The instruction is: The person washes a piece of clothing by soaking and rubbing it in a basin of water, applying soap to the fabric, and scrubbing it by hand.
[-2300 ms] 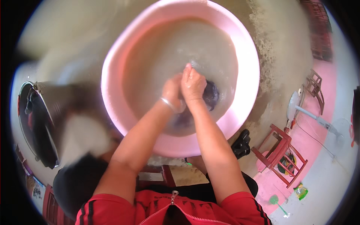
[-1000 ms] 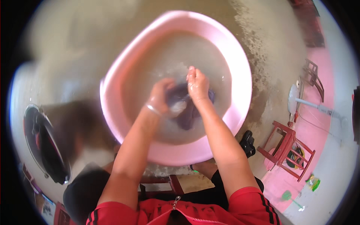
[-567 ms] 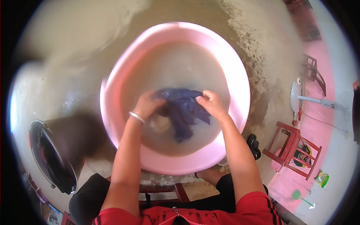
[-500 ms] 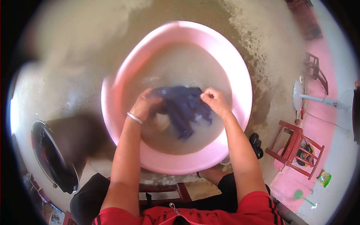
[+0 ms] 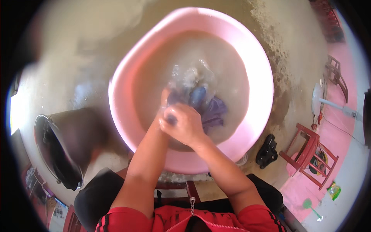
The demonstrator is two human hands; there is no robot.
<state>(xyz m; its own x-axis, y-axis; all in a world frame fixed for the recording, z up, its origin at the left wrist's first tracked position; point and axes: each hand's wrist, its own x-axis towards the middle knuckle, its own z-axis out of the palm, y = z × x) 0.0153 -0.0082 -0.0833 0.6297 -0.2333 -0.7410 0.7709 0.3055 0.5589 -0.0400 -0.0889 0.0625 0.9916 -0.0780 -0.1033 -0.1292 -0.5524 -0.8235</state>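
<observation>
A wet dark blue cloth (image 5: 214, 112) lies partly under the cloudy water of a large pink basin (image 5: 258, 89). My right hand (image 5: 185, 123) is closed in a fist above the water, crossed over my left wrist, with a bit of dark cloth showing between its fingers. Behind it, my left hand (image 5: 165, 98) is at the water with the cloth bunched against its fingers. It is blurred and partly covered by the right hand. Past the hands, a rounded blue bulge of cloth and a pale, splashed patch (image 5: 192, 75) break the surface.
A dark bucket (image 5: 75, 127) with a metal handle lies tipped on its side at the left. Black sandals (image 5: 266, 151) rest on the wet floor at the right, near a red wooden stool (image 5: 303, 150). Farther right stands a white pedestal fan (image 5: 317, 96).
My right hand has moved left and toward me, from the cloth's right edge to across my left wrist. The spread-out cloth is now bunched and lower in the water, which splashes.
</observation>
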